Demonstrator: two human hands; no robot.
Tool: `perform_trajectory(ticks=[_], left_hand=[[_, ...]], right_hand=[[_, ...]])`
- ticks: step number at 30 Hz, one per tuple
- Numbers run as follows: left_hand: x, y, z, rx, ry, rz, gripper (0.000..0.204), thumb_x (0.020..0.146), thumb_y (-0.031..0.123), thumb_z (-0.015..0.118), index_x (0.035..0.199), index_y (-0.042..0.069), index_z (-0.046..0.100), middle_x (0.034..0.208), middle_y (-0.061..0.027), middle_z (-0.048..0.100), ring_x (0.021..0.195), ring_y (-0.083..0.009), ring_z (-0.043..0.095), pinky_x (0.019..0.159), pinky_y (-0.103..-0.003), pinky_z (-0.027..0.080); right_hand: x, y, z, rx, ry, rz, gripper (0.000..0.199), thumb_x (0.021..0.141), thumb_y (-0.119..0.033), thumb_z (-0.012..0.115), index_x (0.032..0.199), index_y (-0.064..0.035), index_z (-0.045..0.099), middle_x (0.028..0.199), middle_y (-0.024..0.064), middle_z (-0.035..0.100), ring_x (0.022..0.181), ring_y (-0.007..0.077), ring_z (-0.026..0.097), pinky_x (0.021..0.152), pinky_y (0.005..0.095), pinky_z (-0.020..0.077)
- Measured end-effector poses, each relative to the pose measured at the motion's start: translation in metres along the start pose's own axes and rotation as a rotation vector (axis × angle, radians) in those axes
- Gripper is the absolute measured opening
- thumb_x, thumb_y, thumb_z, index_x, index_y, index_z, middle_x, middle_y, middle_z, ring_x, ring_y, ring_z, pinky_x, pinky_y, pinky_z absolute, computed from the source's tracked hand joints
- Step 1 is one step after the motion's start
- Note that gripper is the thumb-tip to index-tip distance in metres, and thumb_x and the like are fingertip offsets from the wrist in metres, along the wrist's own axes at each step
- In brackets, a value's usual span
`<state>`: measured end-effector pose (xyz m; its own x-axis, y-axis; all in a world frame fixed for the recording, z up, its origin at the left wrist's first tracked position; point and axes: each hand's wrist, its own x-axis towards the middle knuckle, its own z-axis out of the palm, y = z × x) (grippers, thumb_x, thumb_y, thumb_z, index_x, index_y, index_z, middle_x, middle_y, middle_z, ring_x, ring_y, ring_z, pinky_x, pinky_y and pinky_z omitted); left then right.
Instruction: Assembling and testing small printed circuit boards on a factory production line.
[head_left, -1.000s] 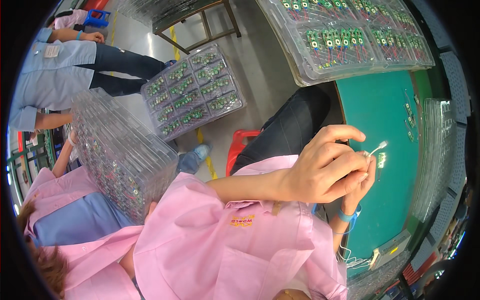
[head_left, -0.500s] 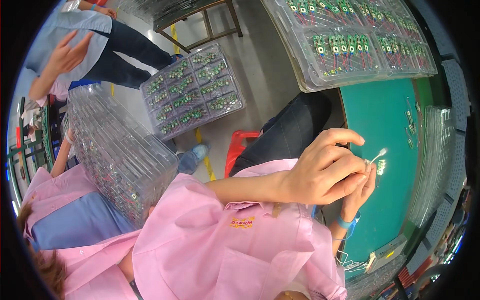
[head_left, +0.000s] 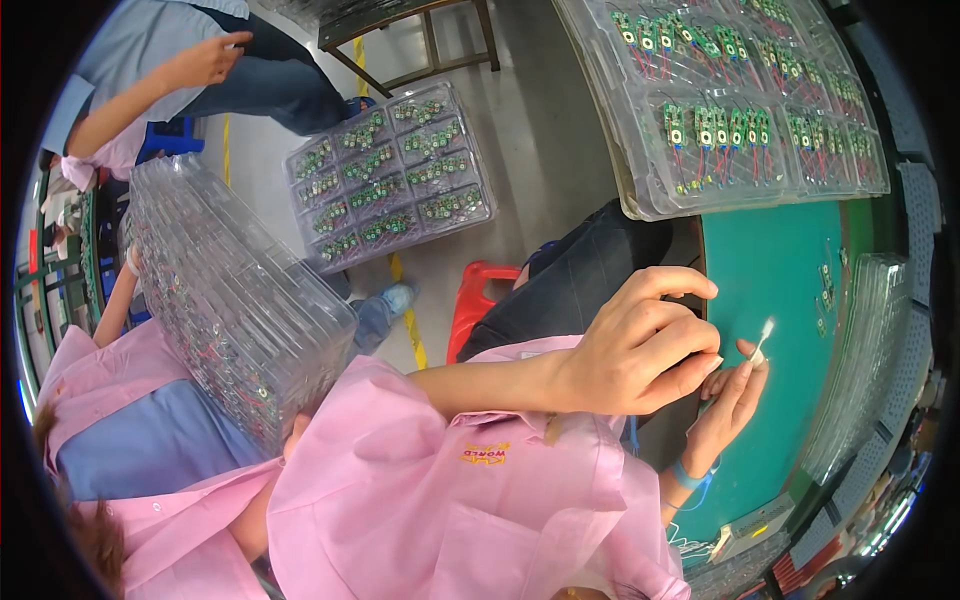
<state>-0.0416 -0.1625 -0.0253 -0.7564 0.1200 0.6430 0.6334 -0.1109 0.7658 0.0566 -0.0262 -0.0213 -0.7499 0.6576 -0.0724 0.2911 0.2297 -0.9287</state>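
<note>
My right hand (head_left: 730,400) is raised over the green table, thumb and finger pinching a small thin white piece (head_left: 767,330) with a bright tip. Glare hides its exact kind. A blue band (head_left: 690,474) circles that wrist. To its left is my left hand (head_left: 640,345), back upward, with fingers curled and one outer finger stretched further. Its thumb is hidden beneath, so what its fingertips grip, if anything, does not show. A few small green circuit boards (head_left: 826,288) lie on the table (head_left: 765,260) beyond my hands.
Clear trays (head_left: 650,190) of wired circuit boards stand at the table's far end. Another filled tray (head_left: 480,213) sits lower, near a red stool (head_left: 466,310). At left, a person in pink (head_left: 110,375) holds stacked trays (head_left: 235,290); another person (head_left: 195,65) stands behind.
My hands have moved apart. The right hand has shifted slightly right and down with the white piece; the left has drawn off it. The standing person's hand has moved right and up.
</note>
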Motion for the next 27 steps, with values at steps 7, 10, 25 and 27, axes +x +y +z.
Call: perform_trajectory(ticks=[7,10,25,27], left_hand=[[0.002,-0.008,-0.001,0.01,0.013,-0.019,0.011,0.072,0.003,0.067,0.08,0.006,0.06,0.078,-0.0028,0.057,0.102,-0.0288,0.056,0.072,-0.03,0.047],[0.004,-0.008,-0.001,0.008,0.008,-0.021,0.011,0.072,0.003,0.067,0.08,0.007,0.06,0.079,-0.0028,0.056,0.101,-0.0288,0.056,0.074,-0.03,0.047],[0.003,-0.011,0.005,0.017,0.014,-0.005,0.012,0.072,0.003,0.067,0.082,0.007,0.061,0.086,-0.0032,0.054,0.101,-0.029,0.057,0.078,-0.032,0.048],[0.002,-0.011,0.006,0.016,0.012,-0.005,0.012,0.072,0.003,0.067,0.082,0.007,0.061,0.086,-0.0033,0.054,0.101,-0.0291,0.057,0.078,-0.032,0.048]], right_hand=[[0.01,0.006,0.003,-0.047,-0.008,-0.022,0.022,0.101,-0.02,0.038,0.109,-0.0068,0.053,0.068,-0.0043,0.041,0.052,0.0032,0.031,0.049,0.017,0.0278],[0.012,0.013,0.002,-0.007,0.035,-0.025,0.021,0.101,-0.021,0.038,0.107,-0.0072,0.053,0.072,-0.0039,0.043,0.052,0.0029,0.031,0.048,0.0167,0.027],[0.015,0.013,0.004,0.09,0.05,0.03,0.021,0.1,-0.02,0.038,0.103,-0.0074,0.055,0.065,-0.0055,0.042,0.051,0.0021,0.028,0.048,0.0163,0.0233],[0.015,0.013,0.004,0.104,0.046,0.044,0.022,0.099,-0.019,0.037,0.103,-0.0072,0.055,0.063,-0.0058,0.041,0.051,0.0022,0.028,0.048,0.0163,0.0227]])
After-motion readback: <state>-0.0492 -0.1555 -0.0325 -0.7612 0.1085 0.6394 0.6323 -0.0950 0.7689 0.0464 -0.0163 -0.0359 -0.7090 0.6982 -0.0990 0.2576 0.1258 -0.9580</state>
